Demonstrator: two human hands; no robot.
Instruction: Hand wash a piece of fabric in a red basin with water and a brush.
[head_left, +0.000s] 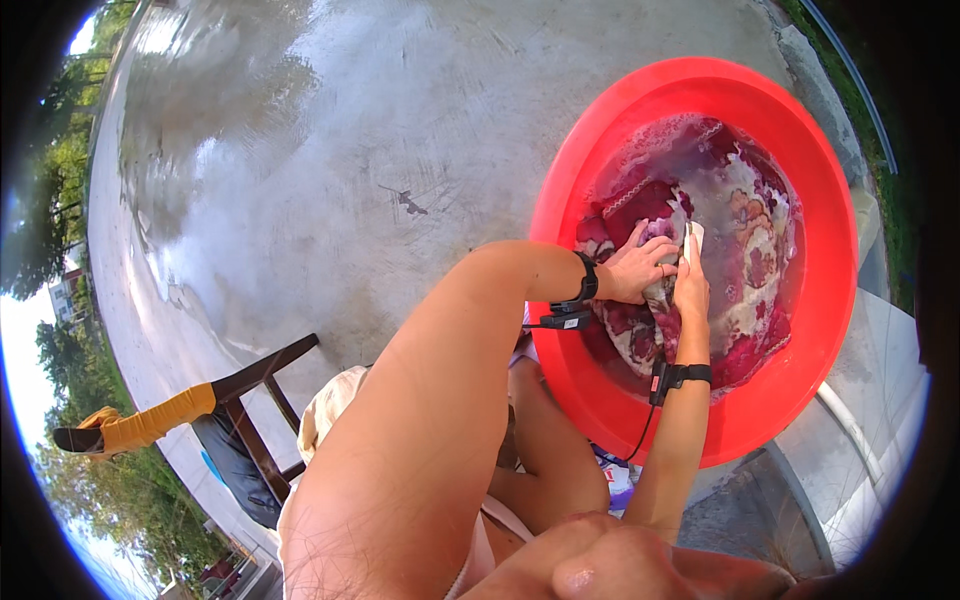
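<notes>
A red plastic tub (829, 247) holds cloudy, sudsy water and a soaked piece of cloth (630, 206) patterned in burgundy, cream and brown. My left hand (637, 268) reaches in from the left and holds a bunched fold of the cloth, fingers spread over it; a ring is on one finger. Right beside it, my right hand (693, 289) grips a small white block (696, 234) against the fold. Whether this is soap or a brush I cannot tell. The palms and the cloth beneath them are hidden.
Wet concrete (360, 150) spreads to the left. A dark wooden chair (251, 420) with a mustard cloth (161, 416) stands at lower left. Both wrists wear black straps with cabled devices (566, 321). A white pipe (851, 431) passes the tub's lower right. A printed packet (621, 487) lies below the tub.
</notes>
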